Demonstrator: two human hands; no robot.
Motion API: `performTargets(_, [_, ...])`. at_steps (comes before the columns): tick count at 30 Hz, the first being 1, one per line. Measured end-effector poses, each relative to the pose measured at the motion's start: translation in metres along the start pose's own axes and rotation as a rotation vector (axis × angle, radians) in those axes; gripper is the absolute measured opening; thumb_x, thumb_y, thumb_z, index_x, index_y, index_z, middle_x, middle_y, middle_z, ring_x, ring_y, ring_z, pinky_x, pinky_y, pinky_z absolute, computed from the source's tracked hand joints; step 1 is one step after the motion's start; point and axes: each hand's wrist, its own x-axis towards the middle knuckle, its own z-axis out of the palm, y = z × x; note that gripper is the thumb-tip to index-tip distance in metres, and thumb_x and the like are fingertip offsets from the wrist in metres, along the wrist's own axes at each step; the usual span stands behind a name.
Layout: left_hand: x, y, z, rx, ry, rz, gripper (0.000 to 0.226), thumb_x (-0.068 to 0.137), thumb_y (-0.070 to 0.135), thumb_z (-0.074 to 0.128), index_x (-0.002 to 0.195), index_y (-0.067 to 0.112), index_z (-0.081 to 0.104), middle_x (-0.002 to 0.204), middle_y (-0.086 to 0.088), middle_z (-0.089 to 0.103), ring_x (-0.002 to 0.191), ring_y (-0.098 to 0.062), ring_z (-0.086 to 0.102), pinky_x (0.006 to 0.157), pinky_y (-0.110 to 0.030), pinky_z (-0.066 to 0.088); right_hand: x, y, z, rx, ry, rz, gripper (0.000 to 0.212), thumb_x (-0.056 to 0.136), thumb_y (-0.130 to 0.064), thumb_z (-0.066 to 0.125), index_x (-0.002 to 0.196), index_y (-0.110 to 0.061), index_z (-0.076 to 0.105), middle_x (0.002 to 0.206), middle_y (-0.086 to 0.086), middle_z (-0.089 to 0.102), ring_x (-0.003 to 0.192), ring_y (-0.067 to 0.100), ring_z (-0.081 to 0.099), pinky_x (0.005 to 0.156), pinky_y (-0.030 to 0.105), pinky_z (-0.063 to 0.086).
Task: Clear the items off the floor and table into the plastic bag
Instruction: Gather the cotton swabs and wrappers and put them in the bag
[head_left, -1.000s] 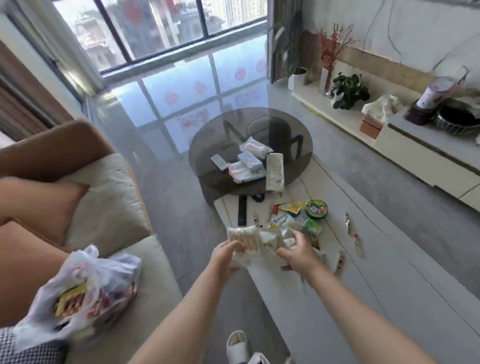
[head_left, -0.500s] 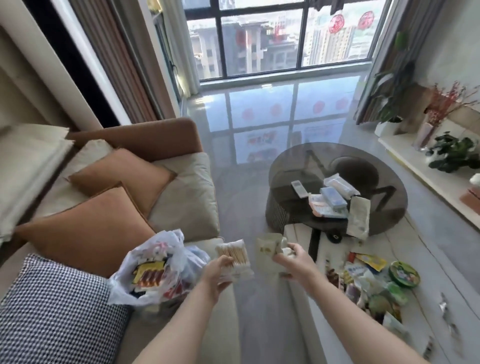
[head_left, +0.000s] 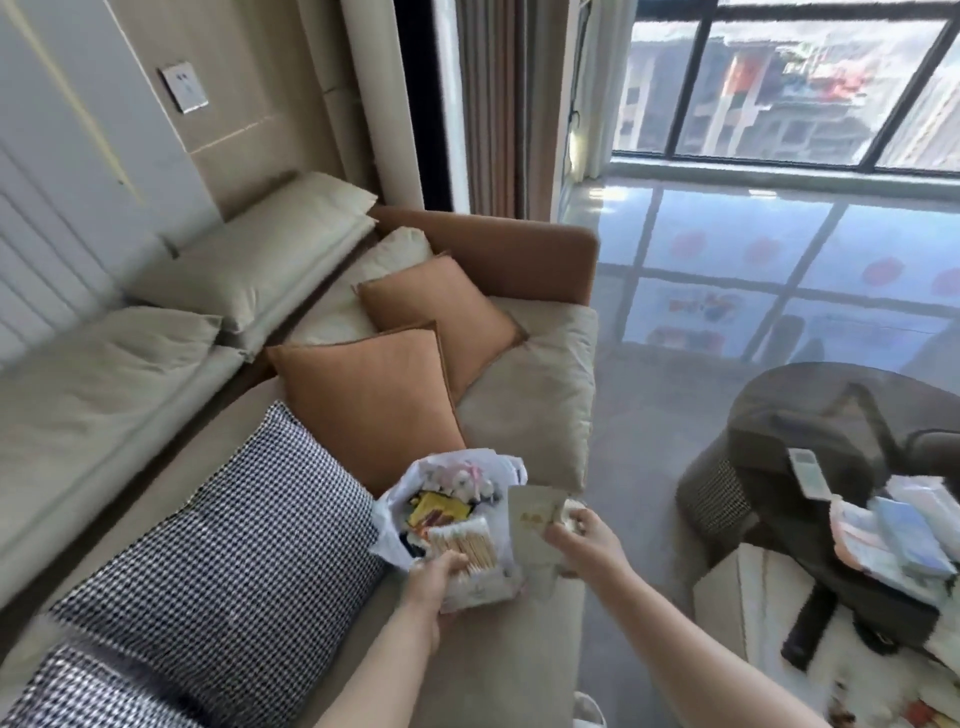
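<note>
Over by the window wall, a beige sofa (head_left: 524, 400) with a brown armrest carries two orange cushions (head_left: 374, 395) and a black-and-white checked cushion (head_left: 244, 545), and grey floor tiles (head_left: 649, 395) shine with the glare from the tall panes. On the sofa seat near its front edge sits the white plastic bag (head_left: 400, 519), mouth open, with yellow and red packets showing inside. The left hand (head_left: 434, 577) grips a clear pack of cotton swabs (head_left: 467, 551) right at the bag's mouth, fingers curled round its lower end. The right hand (head_left: 584, 540) pinches a pale flat packet (head_left: 532, 525) just beside the bag, and a second small thing behind the fingers is too blurred to name. At the right edge a round dark glass table (head_left: 810, 410) holds a white remote (head_left: 808, 470) and a heap of light wrapped packs (head_left: 898, 540), partly cut off by the frame. Below it a pale low table (head_left: 748, 597) shows only one corner, and the litter beyond is a smear of colour.
</note>
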Motion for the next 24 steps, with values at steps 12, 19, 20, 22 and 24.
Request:
performTargets(12, [0.093,0.055,-0.021,-0.074,0.308,-0.045,0.033,0.085,0.009,0.061,0.116,0.003,0.053,0.095,-0.012,0.061,0.076,-0.022,0.057,0.057,-0.028,0.043,0.134,-0.055,0.085,-0.454,-0.182,-0.106,0.039,0.086,-0.023,0.058,0.123,-0.018,0.048,0.093,-0.005,0.058,0.080,0.013,0.060,0.074,0.036,0.056])
performTargets(19, [0.160,0.065,0.000,0.024,0.355,-0.122,0.050,0.087,0.024,0.063,0.130,0.006,0.045,0.126,-0.012,0.054,0.107,-0.027,0.053,0.083,-0.031,0.042,0.200,-0.052,0.123,-0.699,-0.221,-0.118,0.047,0.088,-0.032,0.051,0.132,-0.016,0.044,0.111,0.001,0.062,0.090,0.014,0.057,0.071,0.025,0.044])
performTargets(20, [0.170,0.065,0.002,0.033,0.366,-0.138,0.054,0.087,0.026,0.063,0.134,0.005,0.043,0.130,-0.013,0.052,0.110,-0.028,0.052,0.083,-0.031,0.041,0.207,-0.049,0.126,-0.740,-0.230,-0.134,0.048,0.090,-0.031,0.049,0.134,-0.015,0.042,0.114,0.002,0.061,0.095,0.015,0.057,0.076,0.025,0.044])
performTargets(22, [0.189,0.063,0.007,0.026,0.375,-0.159,0.062,0.089,0.027,0.062,0.140,0.005,0.036,0.135,-0.014,0.049,0.115,-0.028,0.051,0.083,-0.029,0.040,0.218,-0.045,0.131,-0.829,-0.260,-0.177,0.052,0.094,-0.032,0.042,0.143,-0.016,0.033,0.124,0.001,0.058,0.107,0.017,0.056,0.087,0.027,0.044])
performTargets(24, [0.204,0.058,0.009,0.019,0.373,-0.170,0.062,0.089,0.027,0.062,0.141,0.006,0.036,0.134,-0.013,0.050,0.118,-0.029,0.052,0.087,-0.029,0.043,0.225,-0.038,0.134,-0.930,-0.320,-0.194,0.057,0.096,-0.033,0.035,0.150,-0.020,0.021,0.131,0.000,0.055,0.113,0.017,0.054,0.091,0.027,0.042])
